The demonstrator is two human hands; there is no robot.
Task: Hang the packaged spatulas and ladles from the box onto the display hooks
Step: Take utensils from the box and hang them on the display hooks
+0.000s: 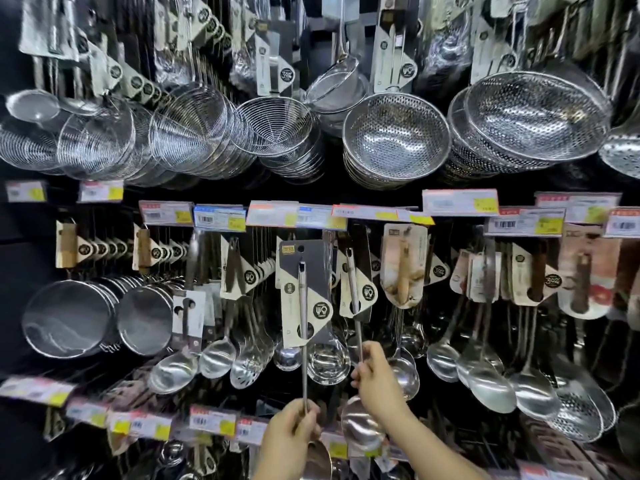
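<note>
My left hand [292, 429] grips the thin steel handle of a packaged ladle [304, 296], held upright so its grey-and-cream card reaches the middle row of hooks under the price tags [277, 213]. The ladle's bowl is low beside my wrist, partly out of view. My right hand [375, 377] holds the handle of a second packaged ladle [356, 289], whose card hangs just right of the first; its bowl [362, 426] shines below my hand. The hook tips are hidden behind the cards. No box is in view.
Wire skimmers [194, 133] and perforated strainer bowls [394, 136] hang overhead. Mesh sieves [69, 318] fill the left of the middle row, hanging ladles and slotted spoons [491, 386] the right. A lower rail of price tags [211, 420] runs near my hands.
</note>
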